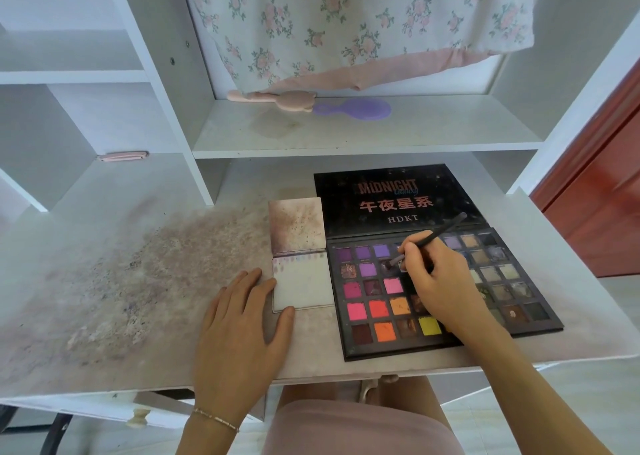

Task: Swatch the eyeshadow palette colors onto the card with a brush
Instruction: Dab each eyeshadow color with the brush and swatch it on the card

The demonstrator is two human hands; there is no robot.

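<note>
Right hand (pixel 440 281), brush (pixel 429 238) tip down-left toward palette (pixel 377 316).

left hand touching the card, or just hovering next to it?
Touching. In the head view the left hand lies flat on the desk, and its thumb and fingertips meet the left edge and lower corner of the card with no visible gap.

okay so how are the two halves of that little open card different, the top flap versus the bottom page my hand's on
The top flap is smudged brown-pink with dark specks all over; the bottom page is mostly clean white, with only a faint row of small pastel swatches along its upper edge. The left hand rests on the bottom page's left edge and corner, while the top flap is untouched. Both are similar rounded squares, joined at the fold, lying left of the palette.
</note>
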